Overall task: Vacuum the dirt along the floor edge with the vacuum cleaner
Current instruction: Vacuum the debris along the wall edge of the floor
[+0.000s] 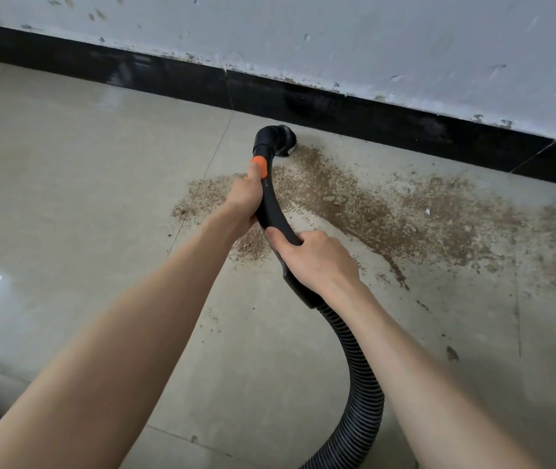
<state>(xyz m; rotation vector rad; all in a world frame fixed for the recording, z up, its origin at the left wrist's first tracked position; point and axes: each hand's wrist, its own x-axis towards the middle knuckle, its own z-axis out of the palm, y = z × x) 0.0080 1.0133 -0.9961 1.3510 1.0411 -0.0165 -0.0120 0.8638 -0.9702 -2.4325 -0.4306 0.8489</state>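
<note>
The vacuum cleaner's curved black handle tube (275, 211), unlabelled, with an orange slider (258, 167), ends in a round nozzle (283, 141) set on the floor (66, 198) just beside the black skirting (337, 110). Brown gritty dirt (371, 211) spreads rightward from the nozzle. The left hand (244, 198) grips the tube, thumb on the slider; the right hand (317, 258) grips it lower, above the ribbed hose (364, 384).

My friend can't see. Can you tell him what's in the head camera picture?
Two hands, left hand ahead of right hand, hold a black vacuum wand, its nozzle at the black baseboard. Brown dirt spreads across the floor to the right.
</note>
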